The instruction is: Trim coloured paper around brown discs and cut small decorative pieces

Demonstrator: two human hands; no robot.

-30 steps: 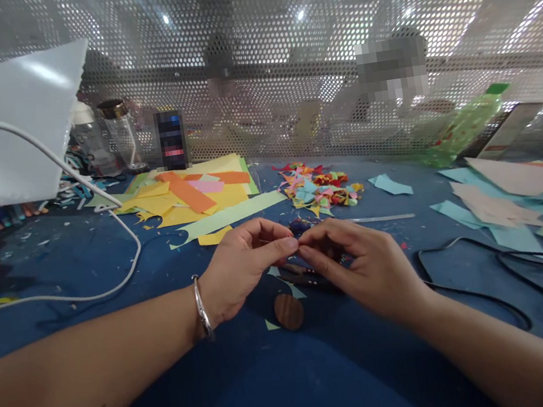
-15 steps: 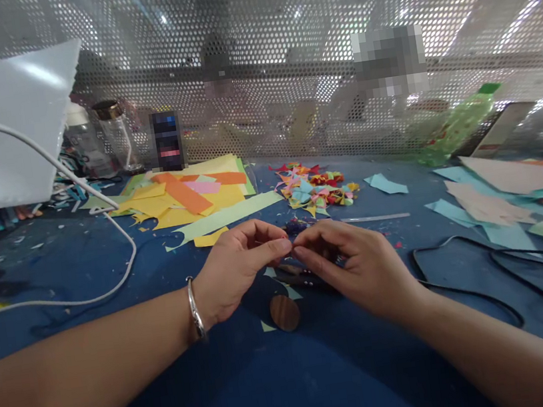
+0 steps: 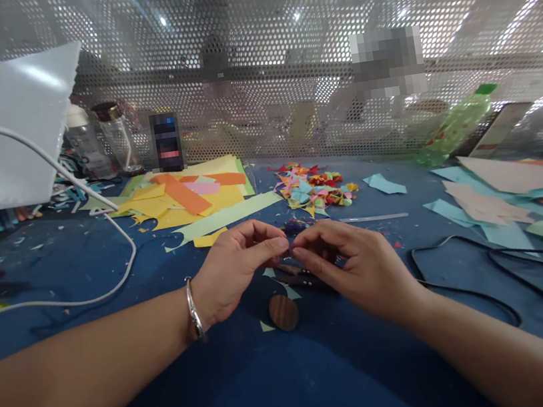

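Observation:
My left hand, with a silver bangle at the wrist, pinches thumb against fingers at the middle of the blue table. Close to its fingertips, my right hand is also closed in a pinch. Whatever tiny thing sits between the fingertips is too small to name. Below them lies a round wooden disc. A dark tool, perhaps scissors or pliers, lies partly hidden under my right hand. Just beyond the fingers is a small dark blue clump.
Behind my hands are a heap of small colourful paper pieces and yellow sheets. Blue and pink paper and a black cable lie right. A white cable crosses the left. A green bottle leans by the perforated screen.
My fingertips have come very slightly apart from each other. Both hands otherwise keep their place and pinch, and the things on the table stay where they were.

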